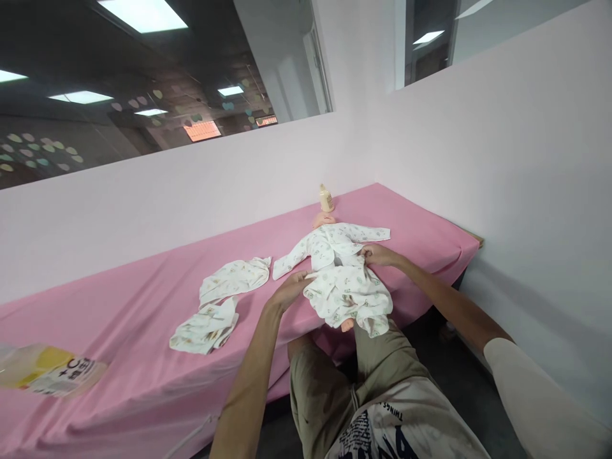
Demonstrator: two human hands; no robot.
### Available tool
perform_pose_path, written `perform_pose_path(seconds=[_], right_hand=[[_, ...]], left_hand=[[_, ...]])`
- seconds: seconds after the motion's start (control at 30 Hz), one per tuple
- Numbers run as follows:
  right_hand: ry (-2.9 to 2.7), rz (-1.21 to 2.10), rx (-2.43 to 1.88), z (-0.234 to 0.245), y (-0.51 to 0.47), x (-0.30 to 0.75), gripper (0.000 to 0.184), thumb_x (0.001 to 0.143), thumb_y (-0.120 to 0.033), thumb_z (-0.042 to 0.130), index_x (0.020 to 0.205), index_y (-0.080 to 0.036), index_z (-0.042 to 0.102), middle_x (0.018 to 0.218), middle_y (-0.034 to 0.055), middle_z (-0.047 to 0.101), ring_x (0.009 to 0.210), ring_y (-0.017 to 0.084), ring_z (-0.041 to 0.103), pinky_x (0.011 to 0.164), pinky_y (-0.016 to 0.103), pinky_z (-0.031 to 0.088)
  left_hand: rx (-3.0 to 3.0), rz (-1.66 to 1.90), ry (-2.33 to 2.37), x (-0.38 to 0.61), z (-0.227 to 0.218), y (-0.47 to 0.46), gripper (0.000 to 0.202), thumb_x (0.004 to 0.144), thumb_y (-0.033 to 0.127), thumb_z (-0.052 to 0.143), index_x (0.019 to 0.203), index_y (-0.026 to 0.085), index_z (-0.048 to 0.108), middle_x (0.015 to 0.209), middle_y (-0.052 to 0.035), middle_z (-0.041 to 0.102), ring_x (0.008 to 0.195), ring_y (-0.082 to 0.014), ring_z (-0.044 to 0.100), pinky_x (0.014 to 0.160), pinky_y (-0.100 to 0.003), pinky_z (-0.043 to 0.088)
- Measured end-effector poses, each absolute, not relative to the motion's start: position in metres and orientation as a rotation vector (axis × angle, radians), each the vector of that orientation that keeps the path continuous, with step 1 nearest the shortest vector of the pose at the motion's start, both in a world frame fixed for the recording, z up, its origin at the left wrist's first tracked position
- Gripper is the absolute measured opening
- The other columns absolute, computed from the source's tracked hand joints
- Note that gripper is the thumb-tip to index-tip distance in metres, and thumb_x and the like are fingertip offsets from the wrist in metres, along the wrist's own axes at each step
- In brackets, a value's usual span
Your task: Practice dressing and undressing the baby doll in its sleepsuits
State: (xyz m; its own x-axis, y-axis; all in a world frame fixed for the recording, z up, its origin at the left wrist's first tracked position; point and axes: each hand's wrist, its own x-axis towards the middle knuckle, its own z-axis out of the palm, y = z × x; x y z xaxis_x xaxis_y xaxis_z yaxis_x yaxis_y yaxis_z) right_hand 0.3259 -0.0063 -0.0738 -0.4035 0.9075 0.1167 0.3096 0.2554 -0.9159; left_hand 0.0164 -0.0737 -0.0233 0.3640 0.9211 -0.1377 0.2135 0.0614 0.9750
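Your left hand (291, 288) sits at the near-left side of the white printed cotton baby suit (342, 287). Its fingertips touch the cloth edge at the waist, but you can't tell whether they pinch it.

Your right hand (377, 255) is on the opposite side, fingers curled shut on the suit where the top meets the trousers. So the 2 hands are apart, with the suit's middle between them.

The suit is on the soft pink baby doll (323, 220). The doll lies on its back with its head towards the wall, and its legs spill over the near edge of the pink cloth-covered table (143, 299). 1 bare foot pokes out just above your knee.

The small beige feeding bottle (326, 198) stands upright just beyond the doll's head, close to the pale pink back wall (167, 197).

To your left lie 2 crumpled white printed baby garments (224, 299), near your left wrist but not touching it. Further left, well apart, the yellow-and-white plastic pack (48, 370) rests on the table.

The table's right end stops close to the side wall, so there is little room there. The open stretch of cover is to your left.
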Motion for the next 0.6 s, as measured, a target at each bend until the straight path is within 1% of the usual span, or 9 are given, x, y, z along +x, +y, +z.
perform_pose_path(seconds=[0.07, 0.17, 0.23, 0.3, 0.37, 0.43, 0.5, 0.53, 0.6], right_hand=[[-1.777, 1.038, -1.13, -0.076, -0.006, 0.321, 0.007, 0.068, -0.019, 0.061, 0.074, -0.017, 0.058, 0.073, 0.0004, 0.06, 0.069, 0.015, 0.053, 0.062, 0.025, 0.04], [-1.696, 0.938, -1.15, -0.081, -0.011, 0.313, 0.005, 0.072, -0.02, 0.055, 0.076, -0.018, 0.057, 0.077, 0.0001, 0.061, 0.071, 0.015, 0.053, 0.064, 0.025, 0.039], [-1.687, 0.893, -1.189, -0.084, -0.015, 0.31, 0.003, 0.073, -0.02, 0.055, 0.075, -0.018, 0.058, 0.077, 0.0007, 0.062, 0.071, 0.016, 0.054, 0.064, 0.026, 0.04], [-1.728, 0.877, -1.223, -0.085, -0.019, 0.309, 0.003, 0.073, -0.018, 0.057, 0.076, -0.019, 0.059, 0.079, 0.0019, 0.064, 0.072, 0.017, 0.055, 0.065, 0.027, 0.041], [-1.798, 0.905, -1.2, -0.082, -0.021, 0.309, 0.009, 0.074, -0.016, 0.059, 0.082, -0.018, 0.062, 0.087, 0.0034, 0.067, 0.078, 0.019, 0.058, 0.069, 0.028, 0.044], [-1.85, 0.937, -1.132, -0.077, -0.024, 0.309, 0.018, 0.076, -0.014, 0.058, 0.093, -0.018, 0.064, 0.097, 0.0051, 0.068, 0.086, 0.02, 0.06, 0.075, 0.029, 0.046], [-1.862, 0.891, -1.111, -0.068, -0.028, 0.307, 0.022, 0.08, -0.014, 0.054, 0.099, -0.018, 0.064, 0.105, 0.0072, 0.067, 0.094, 0.02, 0.061, 0.081, 0.03, 0.046], [-1.864, 0.83, -1.121, -0.063, -0.03, 0.305, 0.023, 0.081, -0.014, 0.052, 0.101, -0.017, 0.064, 0.109, 0.0081, 0.066, 0.097, 0.02, 0.06, 0.084, 0.031, 0.045], [-1.895, 0.689, -1.128, -0.052, -0.035, 0.298, 0.023, 0.084, -0.014, 0.048, 0.099, -0.017, 0.065, 0.111, 0.0087, 0.064, 0.101, 0.02, 0.059, 0.088, 0.032, 0.044]], left_hand=[[1.331, 0.994, 1.085, 0.02, -0.027, -0.067, 0.033, 0.064, 0.03, 0.079, 0.09, 0.017, 0.064, 0.088, -0.0044, 0.068, 0.078, -0.017, 0.061, 0.073, -0.028, 0.045], [1.223, 1.243, 1.114, 0.027, -0.037, -0.06, 0.035, 0.061, 0.024, 0.078, 0.089, 0.019, 0.058, 0.081, 0.0004, 0.064, 0.07, -0.0128, 0.058, 0.065, -0.024, 0.043], [1.248, 1.238, 1.164, 0.03, -0.044, -0.061, 0.033, 0.064, 0.026, 0.078, 0.09, 0.019, 0.058, 0.079, 0.0013, 0.063, 0.066, -0.0118, 0.057, 0.06, -0.023, 0.042], [1.308, 1.139, 1.197, 0.029, -0.05, -0.064, 0.031, 0.068, 0.031, 0.078, 0.09, 0.018, 0.061, 0.084, -0.0009, 0.065, 0.069, -0.0128, 0.058, 0.061, -0.023, 0.043], [1.322, 1.004, 1.184, 0.026, -0.055, -0.07, 0.033, 0.071, 0.036, 0.077, 0.095, 0.017, 0.064, 0.094, -0.0052, 0.068, 0.077, -0.0155, 0.062, 0.067, -0.025, 0.047], [1.267, 0.948, 1.15, 0.023, -0.058, -0.075, 0.038, 0.074, 0.039, 0.076, 0.103, 0.016, 0.066, 0.108, -0.0098, 0.069, 0.091, -0.019, 0.064, 0.079, -0.028, 0.049], [1.187, 0.978, 1.123, 0.021, -0.06, -0.078, 0.043, 0.075, 0.038, 0.076, 0.112, 0.018, 0.065, 0.128, -0.0117, 0.062, 0.109, -0.0219, 0.061, 0.091, -0.029, 0.048], [1.153, 1.008, 1.115, 0.022, -0.061, -0.077, 0.046, 0.076, 0.038, 0.076, 0.117, 0.021, 0.064, 0.136, -0.011, 0.057, 0.117, -0.0227, 0.058, 0.095, -0.03, 0.047], [1.111, 1.09, 1.092, 0.024, -0.063, -0.072, 0.053, 0.077, 0.038, 0.075, 0.127, 0.028, 0.059, 0.146, -0.0071, 0.047, 0.125, -0.0227, 0.054, 0.099, -0.03, 0.046]])
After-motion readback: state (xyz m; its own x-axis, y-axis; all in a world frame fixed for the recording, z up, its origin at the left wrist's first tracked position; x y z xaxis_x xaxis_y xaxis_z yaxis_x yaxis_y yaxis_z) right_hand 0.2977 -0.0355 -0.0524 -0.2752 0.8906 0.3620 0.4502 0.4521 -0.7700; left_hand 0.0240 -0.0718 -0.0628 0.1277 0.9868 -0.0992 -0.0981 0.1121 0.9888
